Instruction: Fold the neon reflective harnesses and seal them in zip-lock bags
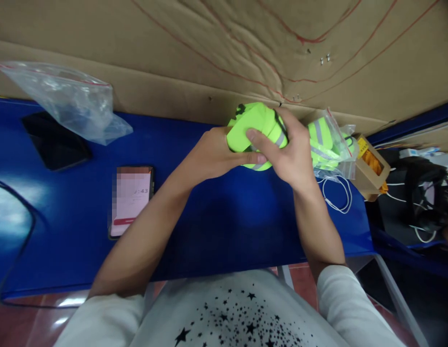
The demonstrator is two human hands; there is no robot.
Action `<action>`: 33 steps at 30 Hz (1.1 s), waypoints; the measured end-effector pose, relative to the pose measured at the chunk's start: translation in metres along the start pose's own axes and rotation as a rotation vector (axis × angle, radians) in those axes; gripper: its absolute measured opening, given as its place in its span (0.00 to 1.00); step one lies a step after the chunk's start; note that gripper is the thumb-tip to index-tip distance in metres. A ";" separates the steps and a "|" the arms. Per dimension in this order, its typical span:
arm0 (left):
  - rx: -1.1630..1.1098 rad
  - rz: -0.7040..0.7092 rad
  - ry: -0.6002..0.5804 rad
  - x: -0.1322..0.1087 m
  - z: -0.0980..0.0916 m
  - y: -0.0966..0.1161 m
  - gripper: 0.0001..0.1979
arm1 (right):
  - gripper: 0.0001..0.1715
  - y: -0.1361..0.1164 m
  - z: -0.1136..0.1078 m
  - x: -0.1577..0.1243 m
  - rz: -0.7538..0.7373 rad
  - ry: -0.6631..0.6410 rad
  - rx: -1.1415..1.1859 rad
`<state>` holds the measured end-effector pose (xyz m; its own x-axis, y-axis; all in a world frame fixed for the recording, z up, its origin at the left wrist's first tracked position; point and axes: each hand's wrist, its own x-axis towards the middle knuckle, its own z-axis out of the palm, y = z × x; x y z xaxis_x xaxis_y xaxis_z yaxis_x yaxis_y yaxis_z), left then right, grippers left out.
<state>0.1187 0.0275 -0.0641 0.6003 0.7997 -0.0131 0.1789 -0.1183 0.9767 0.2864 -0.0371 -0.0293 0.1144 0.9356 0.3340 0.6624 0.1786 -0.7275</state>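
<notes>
A neon-yellow reflective vest [258, 123], folded into a thick bundle with silver bands and dark trim, is gripped between both hands above the far side of the blue table. My left hand [214, 152] clasps its left and lower side, the thumb stretched along the bottom. From the right, my right hand [291, 147] wraps round it, thumb pressed on the front; its other fingers are partly hidden behind the bundle. Just right of that hand lies another neon-yellow reflective bundle [319, 137] in a clear plastic bag.
A lit phone [133, 200] lies on the blue table [224, 236] by my left forearm. Farther left are a clear zip bag [82, 103] and a black flat object [52, 144]. A white cable [337, 195] and an open cardboard box [372, 166] are at right. Brown cardboard [137, 58] backs the table.
</notes>
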 end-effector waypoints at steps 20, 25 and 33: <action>0.396 0.498 0.315 -0.012 0.041 0.000 0.34 | 0.17 0.006 0.035 0.002 0.122 0.386 0.481; 0.002 0.422 0.531 -0.008 0.062 -0.012 0.29 | 0.22 -0.008 0.066 -0.016 0.222 0.311 0.736; -0.040 0.283 0.701 -0.009 0.050 -0.007 0.30 | 0.23 0.006 0.086 -0.030 0.189 0.267 0.589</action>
<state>0.1516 -0.0082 -0.0818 -0.0196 0.9305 0.3658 0.0554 -0.3643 0.9296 0.2230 -0.0377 -0.0949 0.4181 0.8732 0.2504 0.1069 0.2265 -0.9681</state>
